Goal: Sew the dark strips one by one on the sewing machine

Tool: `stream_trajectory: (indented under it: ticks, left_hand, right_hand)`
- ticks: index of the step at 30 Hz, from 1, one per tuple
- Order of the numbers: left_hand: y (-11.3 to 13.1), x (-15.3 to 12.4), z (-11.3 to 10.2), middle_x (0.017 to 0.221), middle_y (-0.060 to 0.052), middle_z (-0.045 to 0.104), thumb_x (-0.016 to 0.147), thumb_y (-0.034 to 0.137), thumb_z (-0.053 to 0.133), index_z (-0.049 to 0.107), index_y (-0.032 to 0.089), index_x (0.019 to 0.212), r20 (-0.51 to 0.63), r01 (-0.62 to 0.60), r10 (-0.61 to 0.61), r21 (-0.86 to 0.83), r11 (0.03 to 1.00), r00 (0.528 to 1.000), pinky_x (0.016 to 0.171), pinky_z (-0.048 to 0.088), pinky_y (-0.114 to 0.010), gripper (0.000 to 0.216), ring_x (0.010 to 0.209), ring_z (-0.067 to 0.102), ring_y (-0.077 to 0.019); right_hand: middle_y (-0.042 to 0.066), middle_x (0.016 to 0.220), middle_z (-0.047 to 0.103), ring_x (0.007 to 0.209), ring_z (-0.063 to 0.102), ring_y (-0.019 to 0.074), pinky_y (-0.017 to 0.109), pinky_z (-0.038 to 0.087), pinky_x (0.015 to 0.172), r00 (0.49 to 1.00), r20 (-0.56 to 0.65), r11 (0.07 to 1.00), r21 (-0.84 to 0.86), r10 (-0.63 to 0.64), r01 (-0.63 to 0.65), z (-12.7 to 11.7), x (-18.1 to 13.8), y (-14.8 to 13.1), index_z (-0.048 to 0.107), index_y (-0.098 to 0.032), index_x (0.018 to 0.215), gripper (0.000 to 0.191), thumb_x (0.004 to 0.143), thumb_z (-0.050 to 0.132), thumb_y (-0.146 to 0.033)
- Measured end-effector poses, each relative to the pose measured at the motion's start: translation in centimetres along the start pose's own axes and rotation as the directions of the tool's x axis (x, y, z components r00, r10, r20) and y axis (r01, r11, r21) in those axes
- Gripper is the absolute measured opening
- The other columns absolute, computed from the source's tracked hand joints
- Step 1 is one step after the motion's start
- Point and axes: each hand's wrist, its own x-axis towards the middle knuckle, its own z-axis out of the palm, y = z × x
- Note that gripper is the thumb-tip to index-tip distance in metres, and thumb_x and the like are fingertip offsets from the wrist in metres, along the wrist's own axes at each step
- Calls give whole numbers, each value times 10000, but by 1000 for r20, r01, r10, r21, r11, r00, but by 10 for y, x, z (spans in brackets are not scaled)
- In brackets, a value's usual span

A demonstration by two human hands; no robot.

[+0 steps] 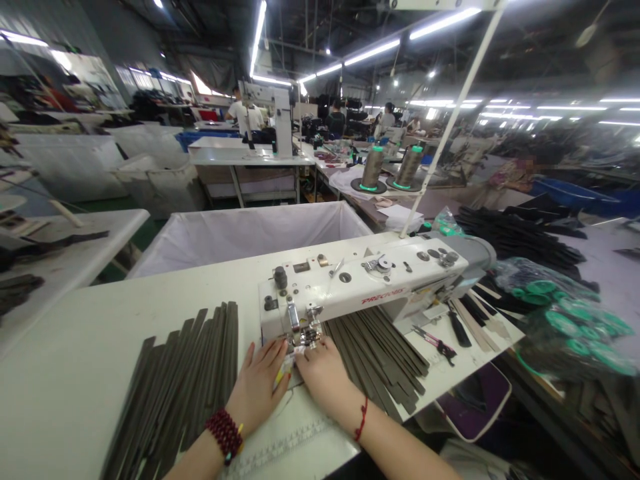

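Sewing mach. [350, 293] glossy w/ shiny metal fittings [293, 315], strips [200, 370] matt, tabletop [65, 373] smooth.

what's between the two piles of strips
The left hand, the right hand and the sewing machine's left end, as the head view shows.

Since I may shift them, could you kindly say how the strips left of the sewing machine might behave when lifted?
The strips look thin and narrow, so each is probably light. Their length suggests the ends may droop when lifted. They overlap in a loose fan, so pushing one would likely drag neighbours.
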Motion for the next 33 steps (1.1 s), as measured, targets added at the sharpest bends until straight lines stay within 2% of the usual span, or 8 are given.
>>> stream_trajectory:
  ticks: [7, 10, 13, 18, 21, 25, 29, 33]
  left_hand:
    - [-12, 10, -15, 1297, -124, 623, 954, 298, 455, 568, 162, 1307, 54, -12, 15, -64, 998, 998, 1109, 277, -615, 395, 1217, 541, -293]
    - [-27, 33, -22, 1188, -106, 679, 964, 207, 378, 642, 171, 1189, 54, -11, 15, -73, 997, 998, 1122, 291, -564, 348, 1139, 585, -267]
    - [-37, 62, -24, 1251, -99, 657, 940, 200, 400, 636, 169, 1209, 38, -46, 50, -90, 995, 998, 1125, 327, -489, 359, 1209, 548, -271]
    - [-44, 65, -27, 1276, -66, 652, 914, 217, 445, 668, 210, 1187, 62, -117, 123, -104, 988, 990, 1139, 327, -453, 352, 1255, 533, -268]
    - [-51, 33, -34, 1270, -98, 654, 940, 227, 418, 681, 210, 1170, 86, -71, 77, -70, 995, 993, 1103, 334, -553, 350, 1243, 548, -295]
    - [-53, -19, -43, 1435, -92, 529, 960, 279, 422, 585, 227, 1324, 130, -15, 13, 17, 1000, 991, 1100, 312, -598, 402, 1329, 475, -293]
    - [-27, -51, -45, 1497, -73, 454, 971, 323, 454, 520, 234, 1388, 98, -21, 16, 42, 999, 995, 1116, 317, -572, 432, 1349, 453, -280]
    - [15, -55, -38, 1508, -50, 443, 955, 260, 487, 504, 248, 1393, 59, -108, 109, -10, 994, 992, 1145, 306, -534, 439, 1348, 456, -248]
  right_hand:
    - [3, 760, 612, 699, 562, 179, 336, 339, 738, 970, -94, 974, 56, 223, -219, -48, -100, 11, 587, -216, 924, 140, 961, 460, -169]
    - [32, 883, 631, 784, 599, 194, 321, 372, 736, 929, -127, 938, 56, 347, -342, -61, -147, 20, 568, -221, 1008, 175, 1011, 407, -290]
    - [62, 938, 625, 798, 619, 212, 315, 409, 689, 911, -130, 917, -37, 391, -398, -64, -175, 22, 553, -215, 1056, 304, 1014, 380, -460]
    - [72, 937, 607, 788, 626, 223, 322, 445, 657, 898, -131, 896, -93, 420, -433, -60, -176, 17, 537, -211, 1129, 344, 1016, 339, -469]
    - [68, 935, 607, 809, 625, 234, 343, 467, 685, 906, -85, 903, -84, 414, -421, -56, -167, 14, 557, -211, 1086, 207, 973, 477, -364]
    - [53, 891, 633, 800, 638, 243, 370, 487, 708, 896, 31, 881, -196, 444, -430, -53, -152, 9, 601, -210, 903, 51, 857, 617, -196]
    - [61, 783, 635, 731, 650, 254, 361, 493, 645, 877, 80, 852, -293, 474, -434, -53, -137, 2, 606, -180, 767, 146, 793, 568, -41]
    - [77, 777, 636, 698, 655, 249, 283, 448, 513, 880, 83, 853, -303, 468, -425, -52, -125, 1, 600, -158, 735, 168, 705, 580, 6]
